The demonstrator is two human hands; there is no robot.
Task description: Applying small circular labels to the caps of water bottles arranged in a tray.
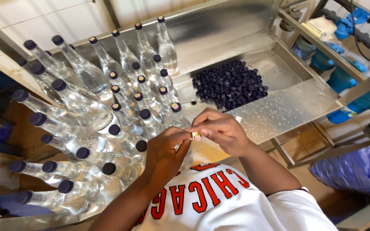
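Seen from above, a person in a white shirt with red lettering stands at a wet stainless steel table [287,107]. Both hands meet just in front of the chest, over the table's near edge. The left hand [164,150] is curled, its fingers bent together around the top of a clear plastic bottle [188,157], most of which is hidden behind the hand. The right hand [221,130] reaches across from the other side, its thumb and forefinger pressed together, pinching a small pale seal [196,136] right at the bottle's top, where the fingertips of both hands touch. To the left, a crowd of capped clear bottles [108,111] with dark blue caps covers the table, standing close together. Farther back on the table, to the right of them, lies a heap of loose dark blue caps [230,84]. Blue pipe fittings [347,25] show at the upper right, beyond the table.
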